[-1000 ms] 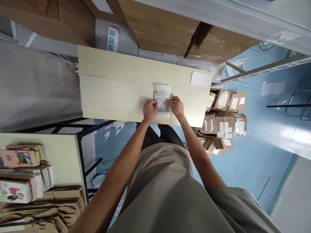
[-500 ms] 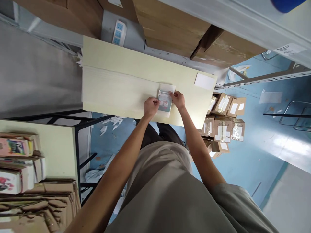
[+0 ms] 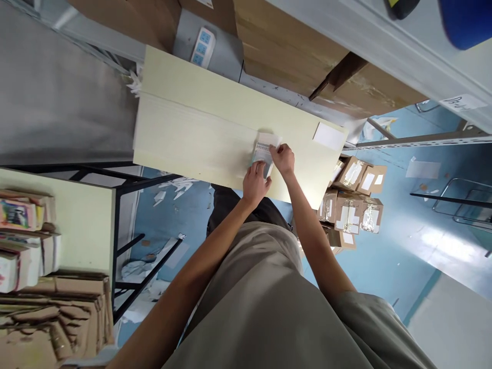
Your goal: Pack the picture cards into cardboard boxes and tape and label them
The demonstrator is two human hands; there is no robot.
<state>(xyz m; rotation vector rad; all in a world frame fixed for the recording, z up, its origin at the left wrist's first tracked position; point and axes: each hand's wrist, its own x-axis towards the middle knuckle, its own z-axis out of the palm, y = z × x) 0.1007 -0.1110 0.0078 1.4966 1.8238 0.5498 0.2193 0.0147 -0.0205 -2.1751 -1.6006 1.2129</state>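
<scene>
A small booklet [image 3: 262,148] with a pale cover and a printed title band lies on thin, translucent white sheets [image 3: 192,136] spread along the cream table. My left hand [image 3: 257,183] rests over the booklet's lower part, fingers stretched out and slightly apart, hiding much of the cover. At the upper right edge of the booklet, my right hand [image 3: 283,158] is closed in a pinch, thumb and forefinger together on the edge of the thin white sheet. A strip of white sheet shows just above the booklet's top.
A white card [image 3: 328,135] lies at the right end of the table [image 3: 230,92]. Behind stand large cardboard boxes [image 3: 288,46] and a power strip [image 3: 203,47]. Taped cartons [image 3: 349,212] are stacked on the floor at right. Books [image 3: 23,256] and flattened cardboard [image 3: 57,318] lie at left.
My left hand has moved right and toward me, from pinching at the booklet's left edge to lying over its lower part. My right hand stays at the upper right edge. The view has shifted slightly.
</scene>
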